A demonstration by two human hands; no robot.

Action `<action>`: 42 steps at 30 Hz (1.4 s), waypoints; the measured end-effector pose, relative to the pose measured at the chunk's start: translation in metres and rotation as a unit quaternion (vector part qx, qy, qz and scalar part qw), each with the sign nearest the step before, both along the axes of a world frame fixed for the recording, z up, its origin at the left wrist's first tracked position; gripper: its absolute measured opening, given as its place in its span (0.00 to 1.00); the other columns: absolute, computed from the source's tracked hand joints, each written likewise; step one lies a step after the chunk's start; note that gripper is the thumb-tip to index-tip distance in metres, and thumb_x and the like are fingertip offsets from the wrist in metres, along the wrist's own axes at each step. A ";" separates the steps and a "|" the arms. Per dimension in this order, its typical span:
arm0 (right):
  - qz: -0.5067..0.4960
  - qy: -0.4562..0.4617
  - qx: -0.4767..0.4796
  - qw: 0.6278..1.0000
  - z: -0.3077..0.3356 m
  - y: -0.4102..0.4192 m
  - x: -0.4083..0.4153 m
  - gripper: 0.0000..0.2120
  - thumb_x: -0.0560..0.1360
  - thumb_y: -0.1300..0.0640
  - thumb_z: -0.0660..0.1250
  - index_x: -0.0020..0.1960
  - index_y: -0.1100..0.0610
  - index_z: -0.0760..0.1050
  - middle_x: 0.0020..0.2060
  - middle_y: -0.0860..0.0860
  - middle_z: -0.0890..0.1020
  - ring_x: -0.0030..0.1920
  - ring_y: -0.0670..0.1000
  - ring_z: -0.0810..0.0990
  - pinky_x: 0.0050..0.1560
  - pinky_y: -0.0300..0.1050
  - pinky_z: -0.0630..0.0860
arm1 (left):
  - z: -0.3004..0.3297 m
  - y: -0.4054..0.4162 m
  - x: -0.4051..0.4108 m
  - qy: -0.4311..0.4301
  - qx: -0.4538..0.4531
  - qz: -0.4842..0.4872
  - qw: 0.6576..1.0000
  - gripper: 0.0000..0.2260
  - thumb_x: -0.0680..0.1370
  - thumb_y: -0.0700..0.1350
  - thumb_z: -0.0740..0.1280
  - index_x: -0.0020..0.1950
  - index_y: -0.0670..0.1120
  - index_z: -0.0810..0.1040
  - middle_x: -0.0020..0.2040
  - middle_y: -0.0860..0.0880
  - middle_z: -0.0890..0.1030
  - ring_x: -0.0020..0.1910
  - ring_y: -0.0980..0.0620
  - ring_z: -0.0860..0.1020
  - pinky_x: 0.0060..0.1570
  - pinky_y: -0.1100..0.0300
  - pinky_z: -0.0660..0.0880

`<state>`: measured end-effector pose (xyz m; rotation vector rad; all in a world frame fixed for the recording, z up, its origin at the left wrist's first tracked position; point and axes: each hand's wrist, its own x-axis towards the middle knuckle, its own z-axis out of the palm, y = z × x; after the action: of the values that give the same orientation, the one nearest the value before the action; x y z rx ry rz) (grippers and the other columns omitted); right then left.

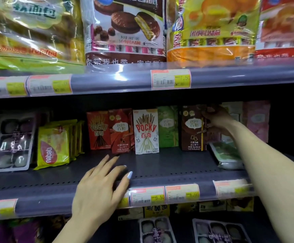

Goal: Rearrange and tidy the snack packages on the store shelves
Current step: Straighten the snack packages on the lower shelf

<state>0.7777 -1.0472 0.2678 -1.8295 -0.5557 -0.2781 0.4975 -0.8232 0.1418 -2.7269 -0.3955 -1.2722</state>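
On the middle shelf (160, 163) stands a row of upright boxes: a red Pocky box (98, 130), a red-brown box (120, 130), a white Pocky box (146, 131), a green box (167, 126) and a dark brown box (192, 128). My right hand (216, 118) reaches deep into the shelf and grips the brown box's right edge with curled fingers. My left hand (102, 183) lies flat with straight fingers on the shelf's front edge, in front of the red-brown box, holding nothing.
Yellow nabati packs (54, 146) and a mochi tray (12, 142) stand at the left. A green-filled pack (226, 155) lies flat under my right forearm, with pink boxes (256, 120) behind. Big cake bags (125, 27) fill the shelf above. More mochi trays (156, 230) sit below.
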 end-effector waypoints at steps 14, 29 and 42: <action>-0.015 -0.033 -0.039 0.999 -0.003 0.015 0.028 0.16 0.80 0.56 0.63 0.66 0.59 0.75 0.64 0.58 0.78 0.64 0.58 0.75 0.64 0.56 0.72 | 0.007 -0.009 -0.004 -0.003 -0.024 -0.006 1.000 0.18 0.75 0.60 0.54 0.48 0.58 0.83 0.60 0.55 0.81 0.64 0.51 0.76 0.49 0.53 0.77; -0.036 -0.101 -0.163 0.981 -0.003 0.028 0.031 0.45 0.65 0.36 0.74 0.76 0.46 0.59 0.71 0.52 0.71 0.70 0.59 0.68 0.67 0.56 0.69 | 0.010 -0.013 -0.005 -0.008 -0.033 -0.008 0.999 0.19 0.75 0.60 0.54 0.47 0.57 0.84 0.57 0.55 0.82 0.62 0.51 0.78 0.48 0.52 0.77; -0.103 -0.115 -0.211 0.965 -0.009 0.043 0.037 0.47 0.67 0.39 0.73 0.77 0.47 0.54 0.75 0.60 0.60 0.72 0.65 0.62 0.67 0.56 0.68 | 0.009 -0.013 -0.005 -0.010 -0.036 -0.006 0.999 0.18 0.75 0.60 0.55 0.46 0.57 0.84 0.55 0.56 0.83 0.60 0.52 0.79 0.48 0.53 0.78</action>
<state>0.8147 -1.0042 0.2584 -2.2911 -0.6182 -0.5525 0.4928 -0.8363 0.1509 -2.7819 -0.4360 -1.3130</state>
